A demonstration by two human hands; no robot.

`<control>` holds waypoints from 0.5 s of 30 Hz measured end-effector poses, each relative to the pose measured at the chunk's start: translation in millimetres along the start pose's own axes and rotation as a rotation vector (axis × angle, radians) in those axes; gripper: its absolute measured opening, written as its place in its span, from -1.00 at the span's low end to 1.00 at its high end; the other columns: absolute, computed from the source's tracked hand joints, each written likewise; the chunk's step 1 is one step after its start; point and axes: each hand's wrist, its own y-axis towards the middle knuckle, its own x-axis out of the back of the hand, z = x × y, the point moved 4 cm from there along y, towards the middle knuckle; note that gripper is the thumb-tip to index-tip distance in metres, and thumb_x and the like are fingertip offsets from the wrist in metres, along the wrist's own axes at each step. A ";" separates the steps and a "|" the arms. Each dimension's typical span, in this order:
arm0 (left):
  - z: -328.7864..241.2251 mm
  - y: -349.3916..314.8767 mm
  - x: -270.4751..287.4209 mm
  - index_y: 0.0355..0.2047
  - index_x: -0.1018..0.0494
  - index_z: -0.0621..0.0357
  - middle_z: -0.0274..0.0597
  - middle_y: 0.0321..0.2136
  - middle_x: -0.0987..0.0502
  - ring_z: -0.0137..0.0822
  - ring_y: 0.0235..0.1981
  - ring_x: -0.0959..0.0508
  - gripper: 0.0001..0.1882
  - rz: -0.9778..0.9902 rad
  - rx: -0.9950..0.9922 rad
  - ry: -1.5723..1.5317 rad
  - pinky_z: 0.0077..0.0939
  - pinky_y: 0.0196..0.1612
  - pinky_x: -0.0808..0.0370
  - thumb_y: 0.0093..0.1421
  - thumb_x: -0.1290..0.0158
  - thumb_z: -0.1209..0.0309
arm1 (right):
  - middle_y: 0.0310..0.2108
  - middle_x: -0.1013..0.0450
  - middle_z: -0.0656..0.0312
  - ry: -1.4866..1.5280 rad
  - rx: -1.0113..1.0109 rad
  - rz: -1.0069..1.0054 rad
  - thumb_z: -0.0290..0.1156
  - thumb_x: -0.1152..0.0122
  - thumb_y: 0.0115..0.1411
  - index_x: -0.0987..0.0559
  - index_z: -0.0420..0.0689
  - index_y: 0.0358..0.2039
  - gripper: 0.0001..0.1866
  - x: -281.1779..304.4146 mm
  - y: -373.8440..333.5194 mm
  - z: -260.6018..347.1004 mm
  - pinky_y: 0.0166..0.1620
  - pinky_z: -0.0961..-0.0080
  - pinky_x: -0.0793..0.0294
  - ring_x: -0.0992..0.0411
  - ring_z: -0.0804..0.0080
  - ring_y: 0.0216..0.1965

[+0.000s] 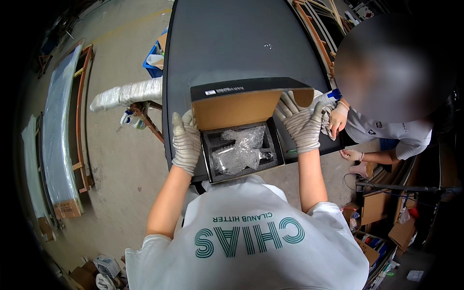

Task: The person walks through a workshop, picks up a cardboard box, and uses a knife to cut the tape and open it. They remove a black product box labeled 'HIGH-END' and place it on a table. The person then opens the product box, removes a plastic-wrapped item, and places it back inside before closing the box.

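A black cardboard box [210,166] stands at the near edge of the dark tabletop, its lid [239,112] raised and brown inside. Grey foam [274,140] lines it around a bubble-wrapped object [241,152], whose kind I cannot make out; a shiny part pokes out at the right. My left hand [185,144], in a pale striped glove, is upright along the box's left side, thumb raised, fingertips partly hidden by the lid's edge. My right hand [302,126], gloved alike, has its fingers spread at the lid's right end, palm showing, holding nothing.
At the right, another person's gloved hand [338,118] rests by a cloth [326,126] and a blue-topped bottle [330,97]. The dark table [241,43] stretches away. Beyond its left edge are a plastic-wrapped roll [128,93] and a blue crate [153,70]. Wrapped panels [60,125] lean farther left.
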 end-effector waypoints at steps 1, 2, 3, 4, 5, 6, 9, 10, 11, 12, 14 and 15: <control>-0.7 -5.0 1.4 -0.03 -0.38 0.24 -0.09 -0.08 -0.48 -0.25 0.06 -0.39 -0.29 -0.010 0.030 0.041 -0.40 0.22 -0.19 0.27 0.27 -0.21 | 0.21 -0.14 -0.22 0.022 0.013 -0.062 0.41 0.07 0.08 -0.18 -0.42 0.19 0.07 0.9 -6.3 7.5 0.31 0.15 -0.07 -0.12 0.01 0.25; -2.4 -10.4 2.4 -0.14 -0.47 0.27 -0.06 -0.17 -0.55 -0.25 0.03 -0.42 -0.25 -0.021 0.059 0.081 -0.42 0.22 -0.17 0.30 0.37 -0.21 | 0.16 -0.20 -0.23 0.001 0.055 -0.087 0.42 0.09 0.07 -0.22 -0.43 0.17 0.07 6.2 -9.9 18.0 0.30 0.15 -0.07 -0.18 -0.02 0.22; -5.1 -17.4 -0.2 -0.19 -0.51 0.26 -0.05 -0.18 -0.56 -0.24 0.04 -0.41 -0.26 0.026 0.114 0.085 -0.40 0.25 -0.14 0.31 0.38 -0.20 | 0.12 -0.26 -0.24 -0.019 0.093 -0.118 0.44 0.10 0.06 -0.27 -0.44 0.14 0.07 14.4 -14.6 26.4 0.30 0.16 -0.07 -0.23 -0.05 0.18; -7.6 -18.2 -0.8 -0.23 -0.52 0.25 -0.04 -0.16 -0.55 -0.21 0.06 -0.40 -0.27 0.122 0.025 0.156 -0.36 0.28 -0.08 0.32 0.39 -0.17 | 0.09 -0.29 -0.26 -0.144 0.084 -0.013 0.46 0.12 0.05 -0.29 -0.44 0.13 0.09 10.6 -23.3 30.3 0.30 0.16 -0.09 -0.26 -0.06 0.16; -9.7 -18.9 -0.8 -0.27 -0.54 0.24 -0.03 -0.15 -0.55 -0.19 0.07 -0.39 -0.28 0.214 -0.066 0.223 -0.31 0.31 -0.02 0.33 0.40 -0.15 | 0.07 -0.32 -0.27 -0.273 0.069 0.096 0.48 0.14 0.03 -0.30 -0.44 0.12 0.10 2.0 -32.0 32.9 0.30 0.16 -0.10 -0.28 -0.08 0.14; -13.3 -22.6 0.5 -0.32 -0.57 0.22 0.00 -0.14 -0.54 -0.15 0.10 -0.38 -0.28 0.259 -0.084 0.274 -0.22 0.36 0.12 0.35 0.42 -0.12 | 0.08 -0.30 -0.28 -0.372 0.071 0.095 0.51 0.22 0.02 -0.28 -0.43 0.15 0.13 -2.7 -40.7 33.5 0.28 0.17 -0.16 -0.29 -0.10 0.14; -13.3 -28.1 4.0 -0.31 -0.57 0.19 -0.06 -0.13 -0.55 -0.15 0.15 -0.33 -0.40 0.355 -0.089 0.555 -0.18 0.37 0.17 0.36 0.32 -0.03 | 0.08 -0.33 -0.21 -0.638 -0.034 0.097 0.51 0.24 0.04 -0.28 -0.39 0.15 0.11 -0.5 -66.7 39.5 0.24 0.13 -0.23 -0.35 -0.03 0.10; -9.9 -29.8 9.0 -0.22 -0.52 0.20 -0.11 -0.07 -0.51 -0.13 0.18 -0.29 -0.61 0.406 -0.127 0.661 -0.17 0.34 0.03 0.32 0.11 0.13 | 0.07 -0.35 -0.16 -0.818 -0.053 0.033 0.49 0.23 0.06 -0.28 -0.35 0.16 0.07 0.0 -73.5 36.1 0.22 0.15 -0.25 -0.36 0.04 0.09; -6.6 -33.3 11.7 -0.17 -0.49 0.21 -0.09 -0.03 -0.48 -0.13 0.19 -0.28 -0.65 0.359 -0.187 0.732 -0.18 0.33 0.00 0.31 0.07 0.18 | 0.06 -0.37 -0.11 -0.929 -0.074 0.020 0.38 0.14 0.15 -0.29 -0.32 0.17 -0.05 -1.1 -75.9 30.1 0.21 0.23 -0.26 -0.36 0.12 0.10; -2.6 -38.7 11.3 -0.11 -0.46 0.21 -0.07 0.00 -0.45 -0.12 0.20 -0.27 -0.67 0.311 -0.247 0.802 -0.19 0.32 -0.04 0.29 0.03 0.22 | 0.06 -0.37 -0.07 -1.105 -0.072 -0.038 0.25 0.04 0.17 -0.29 -0.32 0.17 -0.14 -1.4 -78.6 24.5 0.20 0.29 -0.25 -0.35 0.19 0.10; -0.1 -39.2 18.6 0.09 -0.31 0.17 -0.02 0.20 -0.22 -0.12 0.27 -0.18 -0.56 0.287 -0.377 0.949 -0.21 0.29 -0.13 0.23 -0.06 0.31 | 0.06 -0.37 0.01 -1.306 -0.079 -0.212 -0.14 -0.23 0.18 -0.29 -0.32 0.17 -0.32 -15.6 -84.1 3.4 0.18 0.45 -0.24 -0.33 0.35 0.10; 5.6 -38.2 29.0 0.13 -0.26 0.17 0.00 0.21 -0.20 -0.13 0.27 -0.17 -0.51 0.229 -0.268 0.877 -0.22 0.29 -0.13 0.23 -0.06 0.30 | 0.06 -0.37 0.03 -1.378 -0.076 -0.287 -0.23 -0.28 0.15 -0.28 -0.32 0.18 -0.32 -12.7 -84.1 -5.6 0.15 0.52 -0.26 -0.32 0.38 0.09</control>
